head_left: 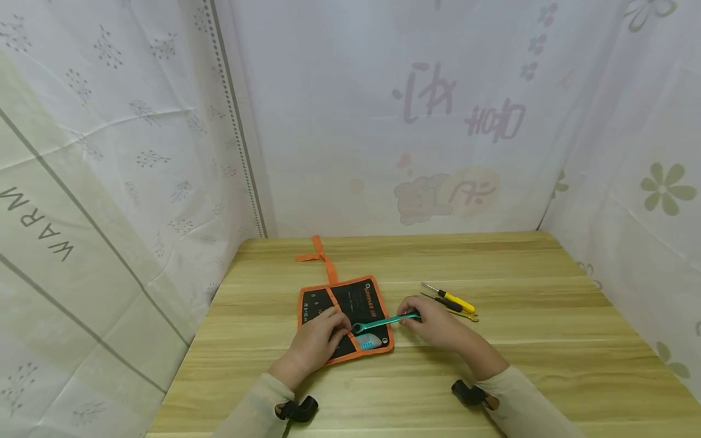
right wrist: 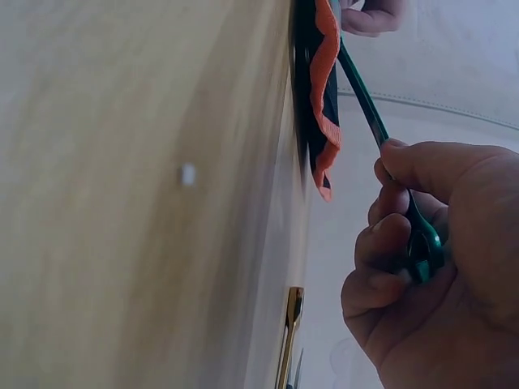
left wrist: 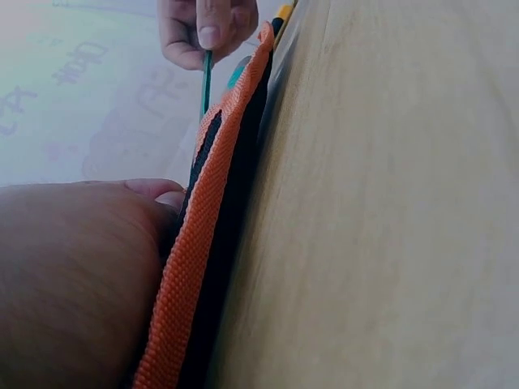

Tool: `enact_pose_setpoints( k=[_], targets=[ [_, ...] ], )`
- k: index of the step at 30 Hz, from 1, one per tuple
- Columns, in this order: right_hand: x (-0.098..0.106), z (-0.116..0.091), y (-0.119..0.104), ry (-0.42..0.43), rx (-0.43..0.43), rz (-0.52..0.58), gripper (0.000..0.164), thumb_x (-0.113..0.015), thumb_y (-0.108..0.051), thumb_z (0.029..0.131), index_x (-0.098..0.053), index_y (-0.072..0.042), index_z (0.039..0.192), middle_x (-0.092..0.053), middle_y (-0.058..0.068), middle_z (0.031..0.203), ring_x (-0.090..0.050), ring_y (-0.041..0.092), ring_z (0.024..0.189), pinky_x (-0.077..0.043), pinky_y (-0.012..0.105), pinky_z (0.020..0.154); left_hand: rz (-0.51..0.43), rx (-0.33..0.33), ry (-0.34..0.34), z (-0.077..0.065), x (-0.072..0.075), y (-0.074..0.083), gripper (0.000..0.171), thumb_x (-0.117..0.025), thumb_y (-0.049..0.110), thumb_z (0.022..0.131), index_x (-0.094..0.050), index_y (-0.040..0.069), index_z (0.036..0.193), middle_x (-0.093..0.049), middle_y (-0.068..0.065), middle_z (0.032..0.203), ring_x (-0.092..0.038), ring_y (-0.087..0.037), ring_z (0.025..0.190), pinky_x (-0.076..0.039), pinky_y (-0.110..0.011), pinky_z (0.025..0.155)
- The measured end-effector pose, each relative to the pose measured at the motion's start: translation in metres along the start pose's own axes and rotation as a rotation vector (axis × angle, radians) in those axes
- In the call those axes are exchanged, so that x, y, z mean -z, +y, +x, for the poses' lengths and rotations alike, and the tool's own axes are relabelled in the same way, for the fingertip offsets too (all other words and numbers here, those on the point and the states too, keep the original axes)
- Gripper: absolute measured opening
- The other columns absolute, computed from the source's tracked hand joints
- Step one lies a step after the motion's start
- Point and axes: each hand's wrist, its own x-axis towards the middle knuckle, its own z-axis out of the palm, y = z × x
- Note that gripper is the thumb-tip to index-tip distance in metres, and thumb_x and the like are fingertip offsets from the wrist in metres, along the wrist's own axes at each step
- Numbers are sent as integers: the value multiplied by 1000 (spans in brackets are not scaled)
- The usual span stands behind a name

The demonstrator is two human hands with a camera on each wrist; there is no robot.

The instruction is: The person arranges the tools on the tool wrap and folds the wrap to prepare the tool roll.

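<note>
A black tool pouch (head_left: 356,299) with orange trim lies unrolled on the table. My right hand (head_left: 432,321) pinches a green combination wrench (head_left: 383,322) between thumb and fingers near its open end, as the right wrist view also shows. The wrench's ring end is over the pouch, close to the left fingers. My left hand (head_left: 320,337) is at the orange edge of the pouch pocket, thumb and fingers pinching it; the fingertips are partly hidden in the left wrist view. A grey and teal utility knife (head_left: 369,342) sits in the pocket below the wrench.
Right of the pouch lie a yellow-handled screwdriver (head_left: 460,302), a black-handled tool (head_left: 448,303) and a gold wrench (head_left: 470,316). An orange tie strap (head_left: 330,267) extends from the pouch toward the back. Printed curtains (head_left: 383,121) enclose the wooden table (head_left: 416,389).
</note>
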Motion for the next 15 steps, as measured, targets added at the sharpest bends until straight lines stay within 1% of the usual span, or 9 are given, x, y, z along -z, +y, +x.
enact_pose_setpoints(
  k=[3,7,12,15],
  targets=[
    [-2,2,-1,0,14,-32,6,-73,-26,102,-68,-28,104,-65,-15,97,-59,12,88,-53,32,75,5,-10,8,0,0,0,11,-75,18,100,-68,26,101,-55,14,96,-53,-1,76,-50,-24,66],
    [-5,5,-2,-11,4,-44,6,-73,-28,101,-68,-30,104,-65,-17,97,-59,11,89,-52,33,77,14,2,-10,0,0,0,10,-73,19,101,-67,27,102,-55,15,97,-54,0,77,-50,-23,67],
    [-8,10,-3,-34,17,-29,13,-71,-20,103,-68,-33,104,-66,-16,100,-60,10,92,-53,35,81,17,14,-41,0,0,2,8,-71,19,103,-67,26,103,-55,14,97,-54,0,77,-50,-24,66],
    [-10,12,-4,-55,28,-17,15,-69,-17,104,-68,-32,105,-67,-15,100,-61,10,91,-53,36,81,12,10,-53,1,1,4,7,-71,19,103,-67,25,103,-55,13,96,-53,-1,75,-49,-25,65]
  ],
)
